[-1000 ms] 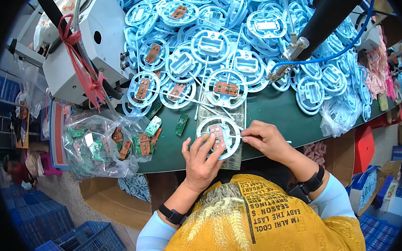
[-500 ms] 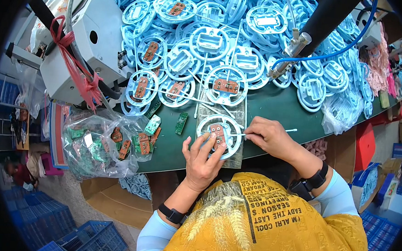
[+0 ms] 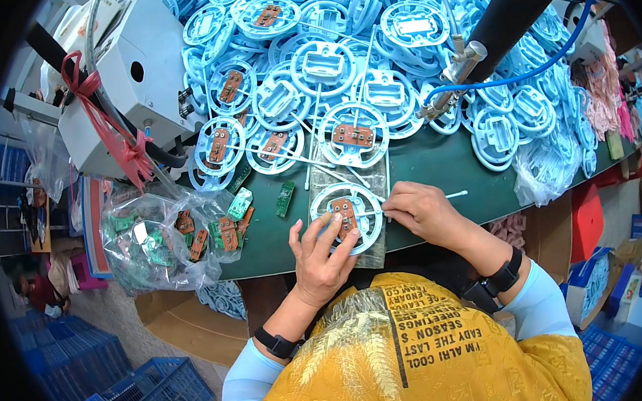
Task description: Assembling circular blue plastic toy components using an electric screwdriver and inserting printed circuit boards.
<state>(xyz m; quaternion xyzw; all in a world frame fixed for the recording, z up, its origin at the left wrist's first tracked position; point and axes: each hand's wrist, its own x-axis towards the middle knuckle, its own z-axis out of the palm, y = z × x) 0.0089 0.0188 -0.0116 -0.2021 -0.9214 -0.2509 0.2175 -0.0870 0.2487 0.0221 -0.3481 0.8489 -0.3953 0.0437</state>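
Observation:
My left hand (image 3: pixel 321 263) holds a light-blue plastic ring (image 3: pixel 373 233) against the table edge, with its fingers resting on a brown circuit board (image 3: pixel 345 215) set in the ring's middle. At the ring's right rim, my right hand (image 3: pixel 422 210) is closed in a pinch on a thin white rod. The rod's knobbed tip (image 3: pixel 456 194) sticks out past that hand; the pinched part is hidden by my fingers. Just beyond lies another blue ring (image 3: pixel 352 158) fitted with a brown board (image 3: pixel 353 135). A clear strip (image 3: pixel 370 261) runs under the held ring.
Blue rings (image 3: pixel 322 62) are heaped across the back of the green table (image 3: pixel 426 159). A clear bag (image 3: pixel 137 263) of green and brown boards sits left, near a loose green board (image 3: pixel 284 199). A grey box (image 3: pixel 134 71) and a black pole (image 3: pixel 511 36) flank the heap.
The rod's free tip has swung a little away from me, and my right hand has shifted slightly. My left hand keeps its hold on the ring. The whole view has moved a little.

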